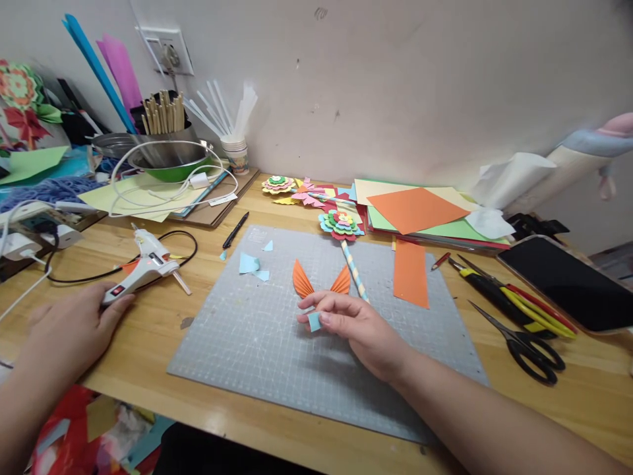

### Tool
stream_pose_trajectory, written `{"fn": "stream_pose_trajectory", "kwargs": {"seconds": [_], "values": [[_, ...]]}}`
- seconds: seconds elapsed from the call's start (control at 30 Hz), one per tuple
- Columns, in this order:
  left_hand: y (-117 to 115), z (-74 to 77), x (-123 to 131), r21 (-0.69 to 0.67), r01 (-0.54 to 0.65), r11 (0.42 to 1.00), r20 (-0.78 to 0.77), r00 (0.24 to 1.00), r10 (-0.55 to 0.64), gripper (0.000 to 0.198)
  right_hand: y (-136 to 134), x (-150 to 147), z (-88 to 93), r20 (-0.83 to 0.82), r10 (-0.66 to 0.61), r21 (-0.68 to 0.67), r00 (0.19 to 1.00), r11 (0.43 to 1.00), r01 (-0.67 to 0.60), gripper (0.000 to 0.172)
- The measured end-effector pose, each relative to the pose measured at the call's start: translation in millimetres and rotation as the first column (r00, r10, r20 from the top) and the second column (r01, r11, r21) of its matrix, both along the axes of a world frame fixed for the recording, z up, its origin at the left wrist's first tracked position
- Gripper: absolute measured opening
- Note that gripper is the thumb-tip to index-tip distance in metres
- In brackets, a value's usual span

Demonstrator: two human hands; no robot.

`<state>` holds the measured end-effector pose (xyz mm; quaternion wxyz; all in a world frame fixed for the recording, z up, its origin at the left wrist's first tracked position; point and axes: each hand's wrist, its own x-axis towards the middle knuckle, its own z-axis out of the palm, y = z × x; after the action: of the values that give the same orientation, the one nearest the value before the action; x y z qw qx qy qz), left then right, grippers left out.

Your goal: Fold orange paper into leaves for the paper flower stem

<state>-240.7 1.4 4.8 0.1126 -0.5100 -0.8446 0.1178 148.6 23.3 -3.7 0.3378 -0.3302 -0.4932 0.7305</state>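
Between the thumb and fingers of my right hand point(353, 326) is a small light blue paper piece point(314, 321), held above the grey cutting mat point(237, 356). Just beyond that hand lie pleated orange paper fans point(302, 280), partly hidden by it. My left hand point(74, 326) is closed around the handle of a white glue gun point(148, 260) at the left. A paper flower point(341, 225) with a striped stem point(354, 270) rests at the mat's back edge. Blue paper scraps point(249, 264) lie on the mat's left part, and an orange strip point(411, 272) on its right.
Black scissors point(529, 343), yellow-black pliers point(494, 297) and a phone point(573, 280) lie at the right. Coloured paper sheets point(418, 209) are stacked at the back. A pen point(235, 231), a cup of glue sticks point(237, 157) and cables stand or lie left of the mat.
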Motion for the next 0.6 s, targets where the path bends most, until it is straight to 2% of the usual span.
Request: {"fn": "stream_pose_trajectory", "kwargs": {"seconds": [0.07, 0.13, 0.23, 0.3, 0.37, 0.53, 0.6], "values": [[-1, 0.1, 0, 0.011, 0.007, 1.0, 0.033, 0.999, -0.007, 0.054, 0, 0, 1.1, 0.004, 0.0, -0.005, 1.0, 1.0, 0.0, 0.019], [-5, -1.8, -3, 0.026, 0.061, 0.998, 0.066, 0.996, -0.062, 0.053, 1, 0, 2.0, 0.003, 0.001, -0.005, 1.0, 1.0, -0.001, 0.02], [-13, -5.7, -15, 0.026, 0.238, 0.971, 0.151, 0.959, -0.239, 0.046, 2, -1, 1.5, -0.004, 0.0, 0.003, 1.0, 1.0, 0.0, 0.02], [-18, -6.5, -23, -0.008, 0.378, 0.926, 0.228, 0.902, -0.367, 0.043, 2, -2, 0.1, -0.009, -0.003, 0.008, 1.0, 1.0, 0.003, 0.019], [-20, -5.2, -29, -0.036, 0.464, 0.885, 0.272, 0.857, -0.438, 0.042, 2, -2, -1.4, -0.01, -0.004, 0.009, 1.0, 1.0, 0.004, 0.018], [-16, 0.3, -29, 0.071, 0.496, 0.866, 0.162, 0.851, -0.5, 0.039, 3, -1, -3.2, -0.014, 0.008, 0.017, 1.0, 1.0, -0.007, 0.017], [-13, 2.1, -29, 0.089, 0.501, 0.861, 0.193, 0.839, -0.509, 0.038, 4, -1, -3.9, -0.017, 0.015, 0.022, 1.0, 1.0, -0.014, 0.016]]}}
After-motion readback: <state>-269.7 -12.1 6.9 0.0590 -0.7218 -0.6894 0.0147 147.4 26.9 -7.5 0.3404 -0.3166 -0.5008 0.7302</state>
